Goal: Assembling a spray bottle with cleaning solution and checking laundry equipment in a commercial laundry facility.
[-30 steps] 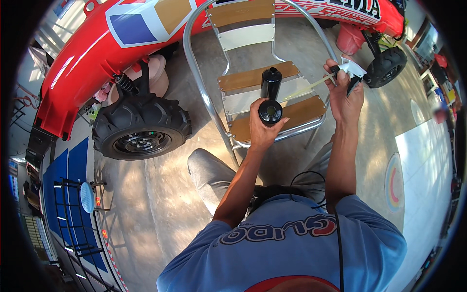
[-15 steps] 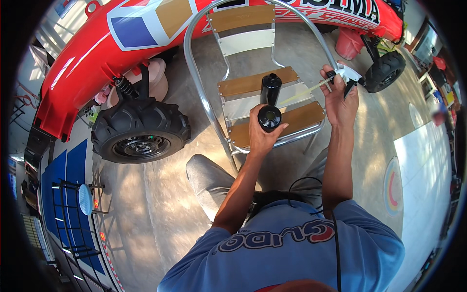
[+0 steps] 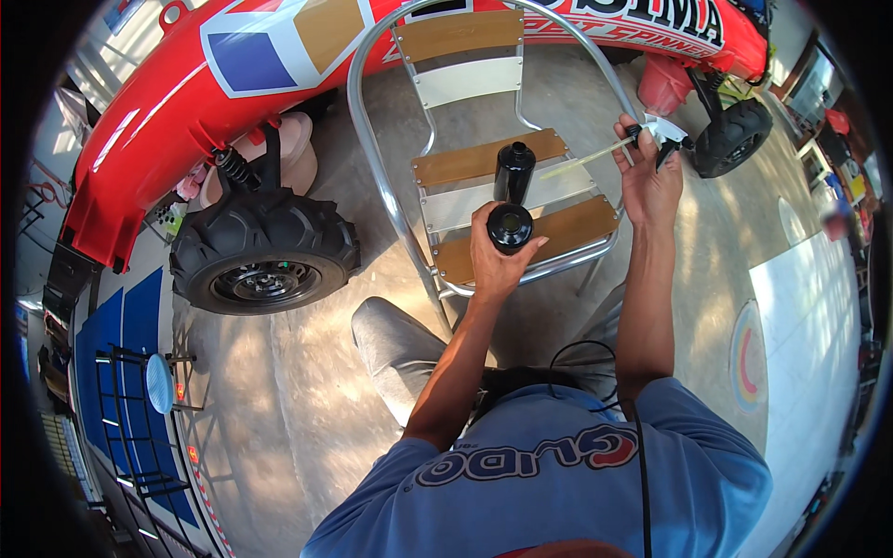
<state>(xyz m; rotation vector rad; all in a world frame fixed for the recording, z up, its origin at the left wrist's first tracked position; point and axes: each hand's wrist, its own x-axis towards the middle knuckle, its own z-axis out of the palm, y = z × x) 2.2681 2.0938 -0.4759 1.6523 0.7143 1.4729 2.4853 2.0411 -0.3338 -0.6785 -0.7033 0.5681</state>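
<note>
Your left hand [image 3: 499, 268] curls around a glossy black cylindrical bottle [image 3: 511, 228]; your right hand [image 3: 653, 193] pinches a white-and-black plastic spray trigger [image 3: 663, 128] with pale slender tube [image 3: 591, 157].

blue short-sleeved shirt [image 3: 549, 511], outlined lettering [image 3: 530, 458], grey trousers [image 3: 398, 349], black cable [image 3: 643, 465]

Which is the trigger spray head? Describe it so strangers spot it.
From the metal-framed chair, look right to the person's right hand. It holds the trigger spray head, white and black with a thin pale tube, unlike the black bottles.
</note>
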